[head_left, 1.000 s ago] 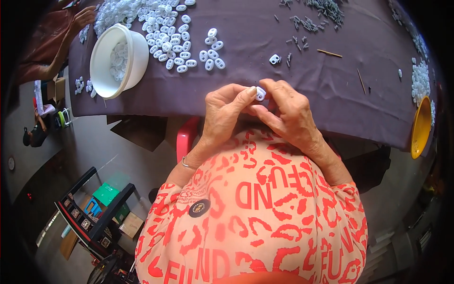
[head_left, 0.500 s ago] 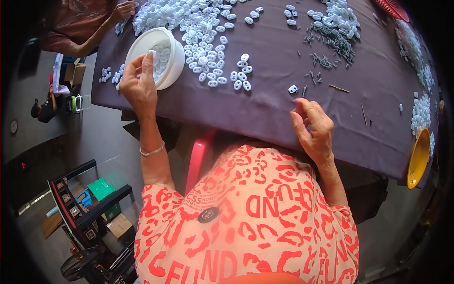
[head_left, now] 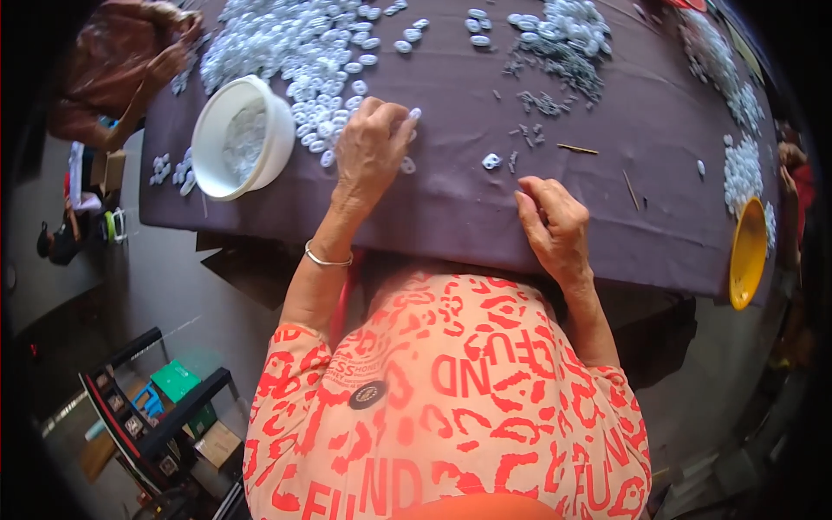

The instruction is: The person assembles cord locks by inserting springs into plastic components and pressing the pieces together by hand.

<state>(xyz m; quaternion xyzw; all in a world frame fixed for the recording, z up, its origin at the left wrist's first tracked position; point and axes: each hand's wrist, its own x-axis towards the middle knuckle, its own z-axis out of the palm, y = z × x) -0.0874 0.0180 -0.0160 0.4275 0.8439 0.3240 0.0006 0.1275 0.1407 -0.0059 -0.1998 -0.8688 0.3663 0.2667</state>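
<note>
My left hand [head_left: 371, 149] reaches over the table, thumb and forefinger pinching a small white oval plastic piece [head_left: 415, 113]. Beneath and beside that hand lie other white ovals, partly hidden by it. Lower down to the right, my right hand [head_left: 555, 221] hovers near the table's front edge with fingers curled in; whether anything is inside cannot be seen. Just beyond it sits a single white piece with two dark holes [head_left: 491, 161], beside a few small dark grey parts [head_left: 527, 134]. A white round tub [head_left: 273, 156] holding white pieces stands left of my left hand.
A large heap of white ovals [head_left: 269, 48] covers the far left. Dark grey parts [head_left: 563, 69] and white pieces [head_left: 572, 30] are piled farther back. Thin brown sticks [head_left: 578, 149] lie right of centre; a yellow dish [head_left: 747, 253] is at the right edge. Another person's arm [head_left: 143, 87] is at far left.
My left hand has moved right, from above the tub to the small group of white ovals. My right hand remains near the lone holed piece. The whole view has shifted slightly.
</note>
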